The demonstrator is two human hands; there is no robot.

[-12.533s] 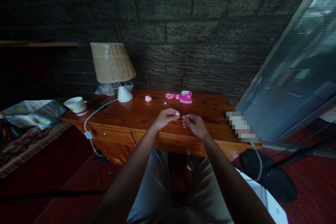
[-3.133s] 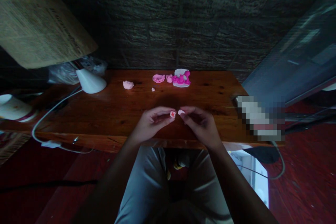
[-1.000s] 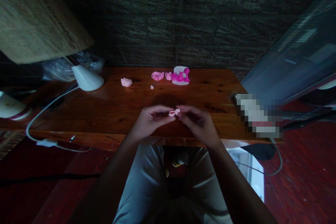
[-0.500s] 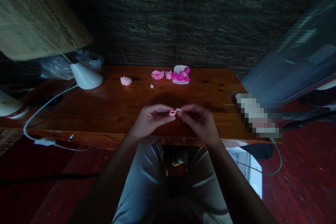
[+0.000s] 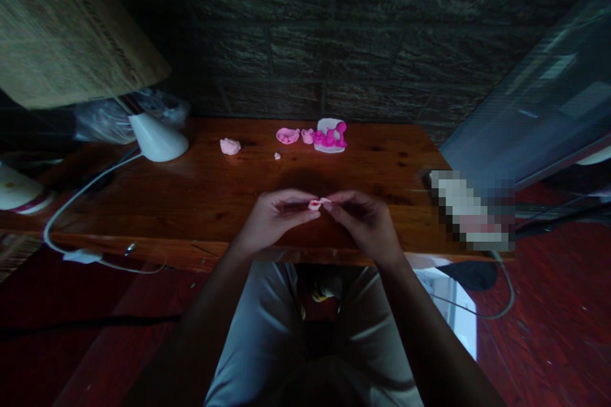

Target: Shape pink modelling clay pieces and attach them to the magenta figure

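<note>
Carefully pinched pink clay [image 5: 314,205].

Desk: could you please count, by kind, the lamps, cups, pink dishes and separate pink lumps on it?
Lamp: 1
Cup: 1
Pink dish: 1
Separate pink lumps: 2, one large lump, one small lump
Total: 5

The left frame edge crops your lamp's shade [image 5: 76,32] and the paper cup [image 5: 21,191]. Blocky pixels mask the object [image 5: 470,210] at the desk's right side [image 5: 401,203]. Your fingertips partly cover the small pink piece [image 5: 314,205]; its exact shape is too small to tell. Your forearms run off the bottom.
</note>
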